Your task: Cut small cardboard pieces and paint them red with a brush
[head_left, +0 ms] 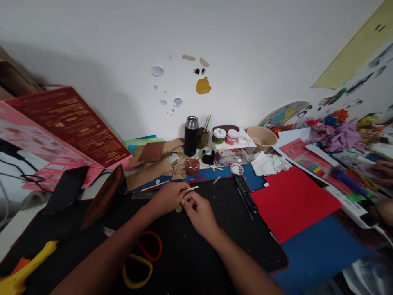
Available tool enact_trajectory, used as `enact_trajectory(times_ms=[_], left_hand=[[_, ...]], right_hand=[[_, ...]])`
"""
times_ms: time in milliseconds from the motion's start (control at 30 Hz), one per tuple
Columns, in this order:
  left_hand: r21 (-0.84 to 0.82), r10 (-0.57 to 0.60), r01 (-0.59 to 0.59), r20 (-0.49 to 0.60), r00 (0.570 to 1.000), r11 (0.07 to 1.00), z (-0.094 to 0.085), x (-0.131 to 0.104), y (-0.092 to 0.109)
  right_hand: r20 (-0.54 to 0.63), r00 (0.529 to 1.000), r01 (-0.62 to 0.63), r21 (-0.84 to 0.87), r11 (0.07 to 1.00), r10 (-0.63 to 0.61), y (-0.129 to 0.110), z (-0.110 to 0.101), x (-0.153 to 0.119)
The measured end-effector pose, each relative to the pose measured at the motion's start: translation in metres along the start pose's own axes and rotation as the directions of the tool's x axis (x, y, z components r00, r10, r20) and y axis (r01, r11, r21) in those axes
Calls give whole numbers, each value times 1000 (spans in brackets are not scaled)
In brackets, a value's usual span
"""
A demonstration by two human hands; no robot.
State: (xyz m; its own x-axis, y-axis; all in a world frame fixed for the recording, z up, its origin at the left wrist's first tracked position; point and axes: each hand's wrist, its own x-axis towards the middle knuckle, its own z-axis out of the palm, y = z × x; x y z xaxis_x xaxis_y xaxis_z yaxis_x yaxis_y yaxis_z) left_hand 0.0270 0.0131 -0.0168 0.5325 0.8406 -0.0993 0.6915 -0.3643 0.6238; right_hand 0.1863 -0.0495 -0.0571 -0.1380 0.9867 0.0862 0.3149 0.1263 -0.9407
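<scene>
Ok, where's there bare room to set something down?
The black mat between right forearm, dark green tool and red sheet, bar a few specks. Also the blue surface below the red sheet. Crowded: the back strip by the wall, with cardboard, black flask and jars; scissors beside left forearm.

It was a craft corner, though whether in a home or a studio I couldn't tell. The blue worktable (319, 258) stood against a white wall (123, 41) dotted with small shapes, one a yellow cut-out (203, 86). Cardboard scraps (150, 175) lay beside a pot of brown paint (192, 168). Scissors (160, 246) and a utility knife (246, 194) lay on a black mat (184, 258), with red paper (294, 200) to the right.
</scene>
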Motion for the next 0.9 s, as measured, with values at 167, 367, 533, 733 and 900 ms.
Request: enact_trajectory(times_ms=[167, 367, 533, 733, 900], left_hand=[[22, -17, 19, -70, 997, 1000, -1, 13, -8], [10, -1, 2, -98, 995, 1000, -4, 8, -8], [-52, -47, 47, -5, 999, 998, -2, 1, -4], [-80, -29, 28, -14, 999, 996, 2, 4, -2], [-135, 37, -60, -168, 985, 989, 4, -1, -3]], right_hand=[[18, 1000, -16, 6, 1000, 16, -3, 0, -1], [16, 1000, -14, -13, 1000, 14, -5, -1, -2], [0, 1000, 0, 7, 1000, 0, -3, 0, -3], [-45, 999, 23, 71, 997, -20, -2, 0, -2], [-59, 998, 9, 99, 995, -3, 0, 2, -2]])
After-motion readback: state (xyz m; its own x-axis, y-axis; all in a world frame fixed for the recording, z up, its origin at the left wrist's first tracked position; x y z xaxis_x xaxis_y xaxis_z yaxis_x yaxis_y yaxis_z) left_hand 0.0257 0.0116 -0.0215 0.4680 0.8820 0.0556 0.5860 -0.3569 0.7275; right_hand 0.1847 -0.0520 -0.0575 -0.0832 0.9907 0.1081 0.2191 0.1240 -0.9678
